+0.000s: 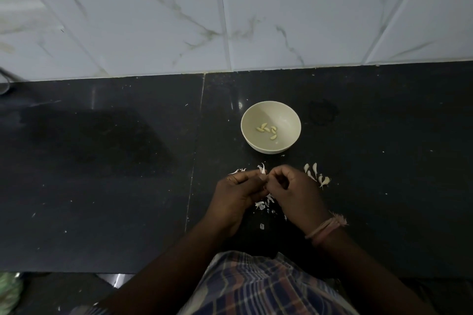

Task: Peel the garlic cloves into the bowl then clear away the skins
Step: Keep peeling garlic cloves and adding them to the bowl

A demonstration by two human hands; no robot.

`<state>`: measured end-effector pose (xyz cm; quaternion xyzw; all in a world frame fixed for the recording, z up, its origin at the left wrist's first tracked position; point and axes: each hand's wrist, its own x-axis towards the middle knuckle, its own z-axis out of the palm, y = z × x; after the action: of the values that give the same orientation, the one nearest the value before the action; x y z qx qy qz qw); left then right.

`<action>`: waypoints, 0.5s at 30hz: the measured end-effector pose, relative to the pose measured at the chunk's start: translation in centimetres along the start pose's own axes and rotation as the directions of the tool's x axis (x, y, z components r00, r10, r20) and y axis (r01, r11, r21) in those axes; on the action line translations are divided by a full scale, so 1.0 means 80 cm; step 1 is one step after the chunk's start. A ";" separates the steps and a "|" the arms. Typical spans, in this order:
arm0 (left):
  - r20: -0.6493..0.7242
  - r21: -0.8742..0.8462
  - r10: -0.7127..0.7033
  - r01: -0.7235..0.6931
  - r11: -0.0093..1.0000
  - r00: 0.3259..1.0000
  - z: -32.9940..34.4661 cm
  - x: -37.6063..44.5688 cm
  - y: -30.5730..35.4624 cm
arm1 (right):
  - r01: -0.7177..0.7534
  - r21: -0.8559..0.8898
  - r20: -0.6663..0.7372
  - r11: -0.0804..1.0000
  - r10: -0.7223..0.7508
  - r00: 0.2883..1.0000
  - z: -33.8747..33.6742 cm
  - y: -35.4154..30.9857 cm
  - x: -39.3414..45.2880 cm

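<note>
On the black stone counter [102, 161], my left hand [238, 192] and right hand [294, 189] pinch one papery garlic clove [262, 170] between them. Five peeled cloves [267, 130] lie in the cream round bowl [256, 146]; unpeeled cloves [318, 176] and scattered skins [263, 204] remain.

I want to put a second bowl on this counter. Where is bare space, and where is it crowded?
Free: the dark counter left of the seam, and the stretch right of the bowl. Crowded: between the bowl and the counter's near edge, where the left hand and right hand work amid skins and unpeeled cloves.
</note>
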<state>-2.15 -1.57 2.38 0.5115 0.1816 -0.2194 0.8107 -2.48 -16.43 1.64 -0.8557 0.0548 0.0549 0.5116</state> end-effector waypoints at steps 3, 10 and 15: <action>0.009 0.024 -0.004 0.004 1.000 1.000 -0.002 0.000 0.001 | 0.009 -0.021 0.001 1.000 -0.009 1.000 0.001 0.002 0.001; -0.011 0.003 -0.098 0.098 0.995 0.995 -0.001 0.004 -0.002 | 0.012 -0.006 -0.068 1.000 -0.012 0.998 -0.002 0.003 0.005; -0.005 -0.035 -0.151 0.151 0.988 0.988 0.001 0.008 -0.003 | 0.024 0.059 -0.175 0.998 -0.013 0.984 -0.006 -0.002 0.008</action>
<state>-1.73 -1.84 1.85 0.4832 0.2268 -0.2751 0.7996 -1.77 -16.78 1.88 -0.8418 0.0932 -0.0268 0.5310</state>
